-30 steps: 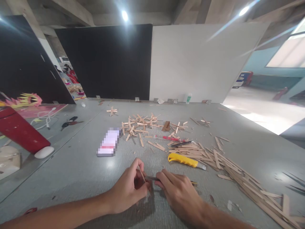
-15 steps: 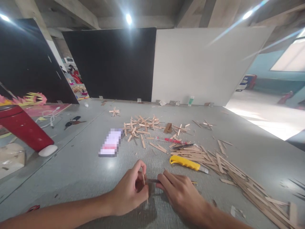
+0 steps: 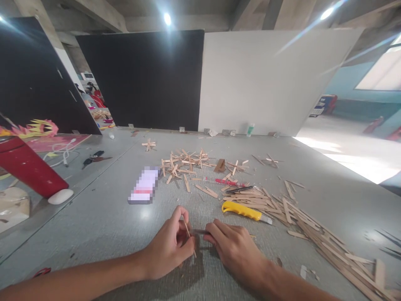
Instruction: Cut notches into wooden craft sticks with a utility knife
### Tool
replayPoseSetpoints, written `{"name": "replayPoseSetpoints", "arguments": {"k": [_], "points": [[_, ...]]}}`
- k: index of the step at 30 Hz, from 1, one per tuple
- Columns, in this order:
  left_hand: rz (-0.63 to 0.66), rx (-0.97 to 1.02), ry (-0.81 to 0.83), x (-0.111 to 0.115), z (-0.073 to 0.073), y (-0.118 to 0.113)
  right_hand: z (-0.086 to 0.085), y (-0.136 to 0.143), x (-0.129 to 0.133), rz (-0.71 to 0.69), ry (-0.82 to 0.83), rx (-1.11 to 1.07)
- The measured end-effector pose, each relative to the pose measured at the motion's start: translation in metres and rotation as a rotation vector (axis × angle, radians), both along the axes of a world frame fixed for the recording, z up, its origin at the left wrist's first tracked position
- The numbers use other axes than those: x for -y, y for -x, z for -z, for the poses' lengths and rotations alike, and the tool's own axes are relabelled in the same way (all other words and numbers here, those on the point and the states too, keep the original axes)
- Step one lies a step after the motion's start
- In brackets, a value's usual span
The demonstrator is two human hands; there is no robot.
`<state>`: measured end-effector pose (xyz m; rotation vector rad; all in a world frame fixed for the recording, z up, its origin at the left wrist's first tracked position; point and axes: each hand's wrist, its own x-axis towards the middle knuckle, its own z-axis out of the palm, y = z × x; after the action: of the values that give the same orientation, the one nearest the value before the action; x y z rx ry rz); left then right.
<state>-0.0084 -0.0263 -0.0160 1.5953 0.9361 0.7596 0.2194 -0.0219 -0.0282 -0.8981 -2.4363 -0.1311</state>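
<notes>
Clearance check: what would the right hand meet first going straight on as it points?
Likely the thin stick in the left hand; the right hand aims its dark tool there. Depth unclear.

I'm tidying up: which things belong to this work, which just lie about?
Likely belonging: thin wooden stick in the left hand, slim dark tool in the right hand, loose sticks, yellow knife.

Seemingly lying about: phone, red bottle, keys, cable.

Ceiling lamps (image 3: 167,19) flaring, floor (image 3: 360,163) at right overexposed, soft shadow on table (image 3: 109,225), phone (image 3: 144,186) pixelated, edges stretched
</notes>
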Motion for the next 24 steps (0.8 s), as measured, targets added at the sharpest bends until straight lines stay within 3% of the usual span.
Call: {"name": "replayPoseSetpoints", "arguments": {"k": [19, 24], "points": [[0.029, -0.034, 0.087, 0.0005, -0.0035, 0.0013, 0.0006, -0.0013, -0.0011, 0.008, -0.009, 0.002], [0.022, -0.075, 0.033, -0.0016, -0.0022, 0.0042, 0.0024, -0.0033, -0.0026, 0.044, -0.005, 0.008]]}}
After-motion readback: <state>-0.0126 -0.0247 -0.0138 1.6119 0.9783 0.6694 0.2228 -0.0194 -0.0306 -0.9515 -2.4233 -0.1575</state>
